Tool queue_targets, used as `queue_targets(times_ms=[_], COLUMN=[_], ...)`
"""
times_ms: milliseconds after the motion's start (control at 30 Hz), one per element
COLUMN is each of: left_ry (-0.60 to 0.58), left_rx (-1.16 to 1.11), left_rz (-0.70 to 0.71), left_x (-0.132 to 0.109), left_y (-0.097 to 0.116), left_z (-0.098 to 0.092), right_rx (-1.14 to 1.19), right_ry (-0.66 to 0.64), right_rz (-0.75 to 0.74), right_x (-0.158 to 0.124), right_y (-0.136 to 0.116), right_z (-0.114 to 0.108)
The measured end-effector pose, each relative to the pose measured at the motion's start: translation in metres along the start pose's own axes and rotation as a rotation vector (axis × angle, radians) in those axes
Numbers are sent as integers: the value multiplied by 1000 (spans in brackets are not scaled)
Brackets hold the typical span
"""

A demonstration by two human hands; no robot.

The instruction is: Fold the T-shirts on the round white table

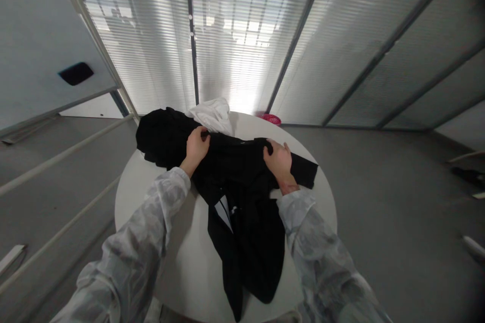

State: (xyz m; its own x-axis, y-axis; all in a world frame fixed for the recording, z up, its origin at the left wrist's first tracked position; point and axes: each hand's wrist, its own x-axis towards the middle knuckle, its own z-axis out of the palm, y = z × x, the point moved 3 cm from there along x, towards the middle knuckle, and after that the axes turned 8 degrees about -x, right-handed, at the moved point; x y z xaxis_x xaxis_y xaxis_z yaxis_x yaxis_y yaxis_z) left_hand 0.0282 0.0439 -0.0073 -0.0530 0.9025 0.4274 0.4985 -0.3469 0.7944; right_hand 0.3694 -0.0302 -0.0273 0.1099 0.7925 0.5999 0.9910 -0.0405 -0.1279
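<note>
A black jacket (235,166) lies spread on the round white table (144,202), with one sleeve end reaching out to the right. Its lower part hangs toward me, and a pale inner patch shows near the middle. My left hand (197,145) pinches the jacket's far edge on the left. On the right, my right hand (279,159) grips the same far edge with curled fingers. Bunched black cloth (161,133) sits left of my left hand; I cannot tell whether it belongs to the jacket.
White cloth (214,115) lies crumpled at the table's far edge. Behind the table a red basket (271,119) stands by the blind-covered glass wall (235,60). Pale rails (71,149) run along the left side. Dark and white objects sit at the far right edge.
</note>
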Motion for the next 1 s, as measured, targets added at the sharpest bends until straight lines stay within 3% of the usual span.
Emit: queue_targets(times_ms=[133,267,433,600,800,1000], left_ry=[-156,-228,-556,-604,-552,-832], left_rx=[38,129,310,384,225,76], left_rz=[157,286,352,294,417,567], left_x=[-16,-41,-54,-47,-58,-83], left_y=[12,25,7,-11,11,35], left_z=[17,28,36,20,-12,-33], right_rx=[3,33,-17,-28,113,295], right_ry=[-134,-269,-494,-505,-425,-349], right_rz=[-143,-306,-319,-275,-293,-433], right_x=[-4,-10,-16,-13,-16,-27], right_y=[-5,-14,-16,-11,-5,-15], right_z=[8,11,24,30,17,-13])
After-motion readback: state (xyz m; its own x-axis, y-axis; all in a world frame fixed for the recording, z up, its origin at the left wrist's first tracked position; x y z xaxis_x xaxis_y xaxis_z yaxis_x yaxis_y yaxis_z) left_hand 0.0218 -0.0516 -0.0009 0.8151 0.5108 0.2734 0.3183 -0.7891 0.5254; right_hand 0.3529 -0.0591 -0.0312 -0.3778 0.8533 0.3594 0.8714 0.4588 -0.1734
